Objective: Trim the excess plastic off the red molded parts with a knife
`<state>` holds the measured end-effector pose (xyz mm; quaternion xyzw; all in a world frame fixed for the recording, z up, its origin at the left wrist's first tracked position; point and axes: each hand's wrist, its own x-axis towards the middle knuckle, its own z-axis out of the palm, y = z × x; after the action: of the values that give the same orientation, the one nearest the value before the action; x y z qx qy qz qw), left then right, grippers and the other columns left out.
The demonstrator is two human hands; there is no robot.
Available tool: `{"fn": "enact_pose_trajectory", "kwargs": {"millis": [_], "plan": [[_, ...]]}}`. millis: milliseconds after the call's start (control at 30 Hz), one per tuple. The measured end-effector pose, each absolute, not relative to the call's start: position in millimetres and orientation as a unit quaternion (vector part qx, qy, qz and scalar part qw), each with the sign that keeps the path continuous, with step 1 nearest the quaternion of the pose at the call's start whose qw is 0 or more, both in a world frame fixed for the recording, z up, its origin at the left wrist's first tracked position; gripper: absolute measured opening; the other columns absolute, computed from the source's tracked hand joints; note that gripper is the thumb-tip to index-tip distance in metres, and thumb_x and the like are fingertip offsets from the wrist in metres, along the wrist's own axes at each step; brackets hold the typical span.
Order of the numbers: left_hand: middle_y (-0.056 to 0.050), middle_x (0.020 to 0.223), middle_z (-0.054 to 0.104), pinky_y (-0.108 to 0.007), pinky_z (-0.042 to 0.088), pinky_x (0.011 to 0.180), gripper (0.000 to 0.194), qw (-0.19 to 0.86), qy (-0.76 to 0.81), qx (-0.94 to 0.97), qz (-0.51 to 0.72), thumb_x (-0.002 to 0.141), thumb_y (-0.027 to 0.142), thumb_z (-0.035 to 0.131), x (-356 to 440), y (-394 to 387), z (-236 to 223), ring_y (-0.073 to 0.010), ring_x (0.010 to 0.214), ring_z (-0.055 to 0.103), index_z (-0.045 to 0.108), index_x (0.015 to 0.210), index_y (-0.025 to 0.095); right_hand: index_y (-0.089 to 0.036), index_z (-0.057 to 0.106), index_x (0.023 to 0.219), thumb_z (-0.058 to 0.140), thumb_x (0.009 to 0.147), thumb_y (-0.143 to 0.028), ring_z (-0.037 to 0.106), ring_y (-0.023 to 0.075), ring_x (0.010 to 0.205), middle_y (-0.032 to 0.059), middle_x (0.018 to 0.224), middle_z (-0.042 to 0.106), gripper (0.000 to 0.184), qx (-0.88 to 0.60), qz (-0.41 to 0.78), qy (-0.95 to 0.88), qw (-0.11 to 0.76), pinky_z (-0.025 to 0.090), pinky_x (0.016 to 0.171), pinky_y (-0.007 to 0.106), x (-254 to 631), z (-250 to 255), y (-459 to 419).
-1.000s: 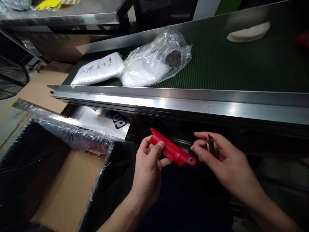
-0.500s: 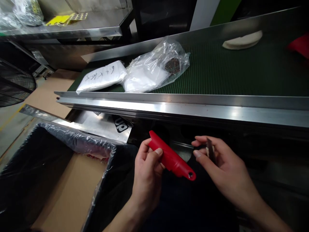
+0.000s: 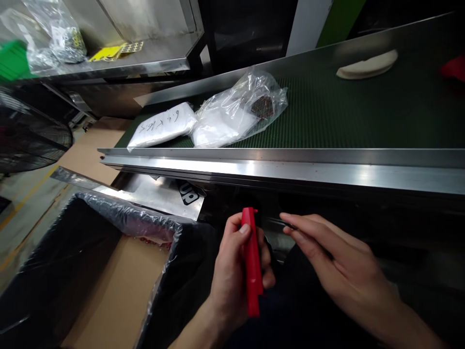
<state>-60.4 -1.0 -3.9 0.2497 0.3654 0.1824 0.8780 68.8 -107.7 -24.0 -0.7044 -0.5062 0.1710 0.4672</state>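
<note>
My left hand point(image 3: 232, 264) is closed around a long, narrow red plastic piece point(image 3: 251, 261), thumb on its near face. The piece stands almost upright in the picture, edge toward me. To its right, my right hand point(image 3: 330, 257) pinches a small thin dark piece point(image 3: 289, 224) between thumb and fingertips. Only a sliver of that piece shows, so its kind cannot be made out. The two hands are apart, and the dark piece does not touch the red one.
A green conveyor belt point(image 3: 312, 116) with a metal rail point(image 3: 290, 167) runs ahead. On it lie a white wrapped packet point(image 3: 163, 125), a clear bag point(image 3: 232, 116) and a pale curved piece point(image 3: 367, 65). A black-lined box point(image 3: 174, 237) stands at left, near a fan point(image 3: 32, 131).
My left hand has turned the red piece from slanting to nearly upright. My right hand has turned the dark piece toward its fingertips. The view has shifted slightly.
</note>
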Motion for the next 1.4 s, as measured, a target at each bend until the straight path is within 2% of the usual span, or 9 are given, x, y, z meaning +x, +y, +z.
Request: {"fn": "enact_pose_trajectory", "kwargs": {"millis": [133,267,633,1100,1300,1400], "plan": [[-0.001,0.083,0.056,-0.014,0.041,0.036,0.018,0.889,0.317,0.278,0.177,0.095,0.038,0.047,-63.6,-10.6,-8.7,-0.0076,0.052,0.046,0.056,0.099,0.022,-0.024,0.051,0.14,0.05,0.091,0.0,0.059,0.0185,0.108,0.0068,0.12,0.06,0.054,-0.681,0.06,-0.593,0.425,0.051,0.089,0.034,76.0,-18.2,-102.8],[-0.003,0.083,0.061,-0.016,0.043,0.038,0.021,0.889,0.295,0.299,0.183,0.095,0.036,0.046,-65.6,-16.1,-11.8,-0.0072,0.048,0.05,0.058,0.097,0.019,-0.017,0.054,0.134,0.051,0.088,0.005,0.057,0.0181,0.107,0.0081,0.119,0.06,0.051,-0.667,0.041,-0.618,0.414,0.05,0.089,0.035,77.0,-10.4,-101.6],[-0.003,0.082,0.063,-0.016,0.042,0.036,0.02,0.872,0.335,0.303,0.19,0.093,0.036,0.049,-66.7,-16.4,-7.8,-0.0066,0.044,0.049,0.059,0.098,0.019,-0.013,0.059,0.123,0.054,0.087,0.002,0.057,0.0206,0.104,0.0095,0.115,0.062,0.039,-0.667,0.001,-0.636,0.387,0.049,0.087,0.04,72.6,1.5,-105.5],[-0.003,0.087,0.063,-0.016,0.042,0.036,0.022,0.869,0.339,0.311,0.178,0.093,0.038,0.05,-70.1,-17.7,-10.5,-0.0069,0.047,0.049,0.059,0.1,0.02,-0.013,0.058,0.127,0.057,0.086,0.0,0.056,0.0241,0.105,0.0108,0.119,0.062,0.043,-0.662,-0.002,-0.653,0.368,0.047,0.084,0.044,74.5,-2.0,-106.7],[0.0,0.063,0.057,-0.016,0.038,0.035,0.026,0.853,0.352,0.348,0.166,0.094,0.042,0.047,-72.6,-19.2,-10.8,-0.007,0.039,0.043,0.06,0.096,0.019,-0.01,0.059,0.126,0.057,0.086,0.001,0.056,0.0241,0.102,0.0122,0.117,0.061,0.041,-0.656,-0.006,-0.661,0.364,0.046,0.083,0.043,76.2,-1.8,-108.4],[0.001,0.058,0.055,-0.016,0.037,0.034,0.027,0.853,0.352,0.347,0.165,0.094,0.043,0.047,-70.7,-17.4,-10.8,-0.0071,0.037,0.042,0.058,0.097,0.019,-0.011,0.059,0.126,0.057,0.088,-0.001,0.056,0.023,0.102,0.011,0.117,0.062,0.04,-0.659,-0.008,-0.662,0.357,0.046,0.083,0.042,75.7,-2.3,-111.1]]}}
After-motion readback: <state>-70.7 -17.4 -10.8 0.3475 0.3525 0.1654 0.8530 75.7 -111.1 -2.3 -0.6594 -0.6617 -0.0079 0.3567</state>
